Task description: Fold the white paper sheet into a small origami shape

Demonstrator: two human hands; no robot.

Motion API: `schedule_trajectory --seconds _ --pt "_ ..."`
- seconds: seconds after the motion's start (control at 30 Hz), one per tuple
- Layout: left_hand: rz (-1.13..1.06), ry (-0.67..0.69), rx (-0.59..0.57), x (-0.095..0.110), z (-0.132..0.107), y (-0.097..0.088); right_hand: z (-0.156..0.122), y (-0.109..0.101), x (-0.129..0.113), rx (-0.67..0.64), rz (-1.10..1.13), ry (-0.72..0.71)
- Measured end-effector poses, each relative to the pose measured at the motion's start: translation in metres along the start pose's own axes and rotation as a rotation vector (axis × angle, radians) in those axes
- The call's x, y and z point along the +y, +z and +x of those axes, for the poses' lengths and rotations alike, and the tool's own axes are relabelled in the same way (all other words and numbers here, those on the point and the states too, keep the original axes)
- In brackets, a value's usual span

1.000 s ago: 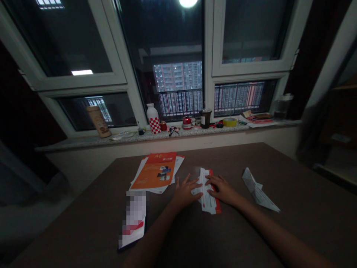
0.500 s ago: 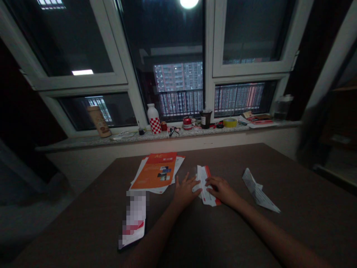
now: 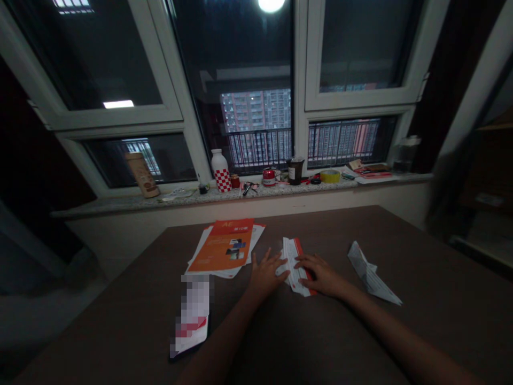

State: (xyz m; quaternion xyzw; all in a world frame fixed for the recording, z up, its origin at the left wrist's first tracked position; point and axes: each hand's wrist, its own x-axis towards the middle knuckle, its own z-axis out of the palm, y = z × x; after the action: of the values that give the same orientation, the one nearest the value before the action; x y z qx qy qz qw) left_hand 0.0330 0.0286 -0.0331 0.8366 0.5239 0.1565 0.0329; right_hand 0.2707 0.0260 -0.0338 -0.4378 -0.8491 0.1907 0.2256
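A folded sheet of printed paper (image 3: pixel 295 267), white with an orange-red edge, lies on the dark table between my hands. My left hand (image 3: pixel 265 274) rests flat with spread fingers, its thumb and fingertips touching the paper's left side. On the other side, my right hand (image 3: pixel 320 275) lies over the orange-red edge, thumb and forefinger apart and the fingertips down on the paper. Its outer fingers are partly hidden. Further right is a folded paper boat (image 3: pixel 371 275), tipped on the table and touched by neither hand.
Left of my hands lies an orange booklet (image 3: pixel 224 246) on white sheets. Nearer stands a phone (image 3: pixel 196 326) with a blurred screen, lying by my left forearm. The windowsill (image 3: pixel 180 199) behind holds a checkered bottle (image 3: pixel 222 174), yellow tape (image 3: pixel 330 176) and a dark cup (image 3: pixel 295 172).
My right thumb has moved slightly right and nearer to me, opening a wider gap from the forefinger. The left hand and the paper stay nearly the same.
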Motion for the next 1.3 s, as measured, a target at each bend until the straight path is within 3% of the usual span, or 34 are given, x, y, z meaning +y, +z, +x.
schedule_trajectory --seconds 0.3,0.67,1.07,1.3 --pt "0.001 -0.009 -0.03 0.002 -0.002 -0.002 0.001 0.001 -0.007 0.031 -0.016 0.025" --pt "-0.002 -0.018 -0.027 0.002 -0.002 -0.001 -0.009 -0.011 -0.011 -0.078 -0.024 -0.069" --pt "-0.031 -0.007 -0.017 0.0 -0.003 0.0 -0.012 -0.017 -0.014 -0.156 -0.005 -0.074" --pt "-0.044 -0.007 -0.024 0.0 -0.003 -0.001 -0.012 -0.018 -0.011 -0.14 0.018 -0.078"
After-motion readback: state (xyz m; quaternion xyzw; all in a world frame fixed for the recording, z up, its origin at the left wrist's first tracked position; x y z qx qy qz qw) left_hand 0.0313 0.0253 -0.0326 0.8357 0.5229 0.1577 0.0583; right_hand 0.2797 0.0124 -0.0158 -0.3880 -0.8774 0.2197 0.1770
